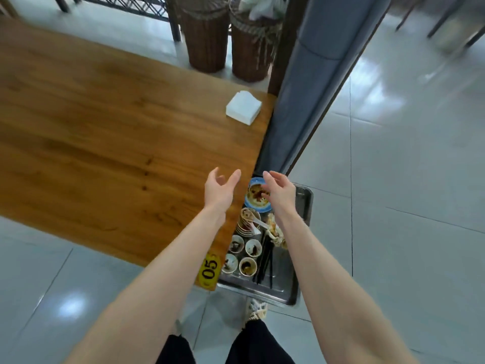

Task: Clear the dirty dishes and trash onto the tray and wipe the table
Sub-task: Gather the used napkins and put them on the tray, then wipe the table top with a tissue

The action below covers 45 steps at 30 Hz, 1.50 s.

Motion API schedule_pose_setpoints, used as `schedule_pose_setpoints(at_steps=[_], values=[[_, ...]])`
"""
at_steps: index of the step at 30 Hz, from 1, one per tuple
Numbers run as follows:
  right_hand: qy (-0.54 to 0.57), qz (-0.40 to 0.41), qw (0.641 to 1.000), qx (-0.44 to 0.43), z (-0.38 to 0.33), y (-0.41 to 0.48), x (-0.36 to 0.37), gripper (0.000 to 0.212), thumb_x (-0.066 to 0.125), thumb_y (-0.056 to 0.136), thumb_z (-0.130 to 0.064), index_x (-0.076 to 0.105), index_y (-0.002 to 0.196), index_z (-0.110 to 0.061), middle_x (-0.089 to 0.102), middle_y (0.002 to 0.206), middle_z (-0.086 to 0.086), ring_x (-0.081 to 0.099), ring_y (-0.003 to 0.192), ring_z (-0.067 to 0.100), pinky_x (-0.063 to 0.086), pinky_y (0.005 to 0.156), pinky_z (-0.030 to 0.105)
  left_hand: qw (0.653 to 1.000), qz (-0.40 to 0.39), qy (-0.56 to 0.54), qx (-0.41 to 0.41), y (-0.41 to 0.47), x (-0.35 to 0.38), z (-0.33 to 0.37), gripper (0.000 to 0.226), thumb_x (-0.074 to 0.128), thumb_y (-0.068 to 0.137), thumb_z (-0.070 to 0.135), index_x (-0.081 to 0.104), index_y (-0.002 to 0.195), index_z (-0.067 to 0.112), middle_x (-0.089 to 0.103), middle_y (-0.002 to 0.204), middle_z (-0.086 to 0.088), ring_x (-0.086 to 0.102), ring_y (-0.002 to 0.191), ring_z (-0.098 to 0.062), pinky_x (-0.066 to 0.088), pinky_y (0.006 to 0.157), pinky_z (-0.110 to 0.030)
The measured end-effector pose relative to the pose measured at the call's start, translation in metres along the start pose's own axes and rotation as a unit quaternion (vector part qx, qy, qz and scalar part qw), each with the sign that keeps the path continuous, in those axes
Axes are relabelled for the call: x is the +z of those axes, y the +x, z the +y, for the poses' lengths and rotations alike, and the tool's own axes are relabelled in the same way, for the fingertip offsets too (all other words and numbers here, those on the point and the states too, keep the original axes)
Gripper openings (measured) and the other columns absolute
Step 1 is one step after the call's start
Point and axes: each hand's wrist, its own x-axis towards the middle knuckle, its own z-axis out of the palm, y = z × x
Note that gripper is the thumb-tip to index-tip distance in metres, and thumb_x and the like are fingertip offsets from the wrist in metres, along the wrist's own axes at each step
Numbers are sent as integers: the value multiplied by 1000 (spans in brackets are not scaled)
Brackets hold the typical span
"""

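Wood lies beneath the left hand (219,189), which hovers over the right edge of the table (105,127) with fingers spread and relaxed, grasping nothing. The right hand (280,193) hovers just beside it, also released and empty, above a blue-rimmed bowl (256,203) smeared with sauce.

That bowl sits at the far end of the metal tray (288,292). The tray lies along the table's right edge, lower than the tabletop; its support is not visible. Nearer on the tray:
- a stack of small bowls (246,227) with a white spoon (258,222);
- four soiled cups (242,254) in a square group;
- dark chopsticks (265,264);
- crumpled trash (275,233).

The tabletop is glossy brown plank with visible grain. A white napkin stack (243,107) stands near its far right corner. A yellow tag (208,269) marked 05 sits at the near right corner.

A grey padded panel (309,88) runs past the table's right edge. Two wicker baskets (206,35) stand beyond the far edge. The floor (393,206) is pale glossy tile.
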Motion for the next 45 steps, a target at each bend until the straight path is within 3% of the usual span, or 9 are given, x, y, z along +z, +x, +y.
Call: schedule_pose_setpoints(at_steps=[5, 11, 18, 22, 35, 38, 42, 45], values=[[12, 12, 1000, -27, -8, -37, 77, 32, 62, 91, -36, 60, 117, -17, 63, 97, -9, 64, 91, 12, 56, 75, 26, 999, -9, 28, 25, 13, -100, 18, 69, 64, 87, 47, 34, 146, 26, 44, 143, -1, 45, 125, -20, 39, 86, -28], [18, 25, 999, -37, -16, -73, 168, 23, 62, 91, -37, 60, 109, -22, 61, 97, -12, 64, 90, 10, 55, 72, 23, 997, -38, 51, 35, 39, -210, 33, 68, 62, 90, 45, 32, 147, 23, 43, 144, -3, 42, 130, -22, 37, 90, -30], [17, 29, 999, -33, -24, -73, 213, 27, 62, 91, -38, 60, 111, -22, 64, 101, -10, 65, 91, 11, 53, 65, 17, 997, -52, 54, 34, 71, -248, 43, 70, 63, 89, 45, 33, 147, 22, 45, 142, -2, 45, 117, -15, 38, 89, -30], [-1, 44, 998, -39, -24, -51, 219, 28, 62, 90, -41, 60, 112, -24, 63, 99, -12, 64, 90, 10, 51, 63, 15, 996, -70, 55, 32, 100, -242, 48, 69, 64, 89, 44, 35, 146, 20, 48, 138, -3, 44, 110, -11, 38, 86, -29], [7, 132, 991, 7, -26, 78, 212, 27, 62, 90, -43, 56, 111, -29, 60, 104, -11, 61, 94, 11, 51, 70, 18, 984, -143, 106, 8, 212, -143, 89, 62, 64, 89, 42, 41, 142, 20, 49, 138, -3, 48, 122, -17, 41, 92, -29], [18, 152, 988, 11, -28, 106, 207, 26, 63, 89, -43, 54, 111, -31, 59, 104, -12, 60, 95, 11, 50, 69, 17, 981, -156, 118, 1, 236, -119, 93, 59, 64, 89, 41, 43, 140, 21, 51, 136, -2, 49, 116, -15, 42, 90, -28], [21, 183, 983, 16, -34, 146, 202, 46, 62, 89, -45, 51, 129, -26, 57, 121, -6, 56, 107, 13, 49, 74, 17, 974, -173, 144, 21, 272, -82, 104, 57, 64, 89, 43, 45, 138, 22, 53, 133, 0, 47, 107, -9, 41, 83, -24], [29, 207, 978, 18, -40, 177, 197, 54, 62, 89, -45, 45, 136, -26, 51, 135, -2, 52, 118, 17, 50, 87, 27, 965, -202, 163, 39, 298, -54, 111, 56, 63, 89, 43, 46, 138, 21, 54, 133, 0, 49, 107, -9, 40, 75, -16]])
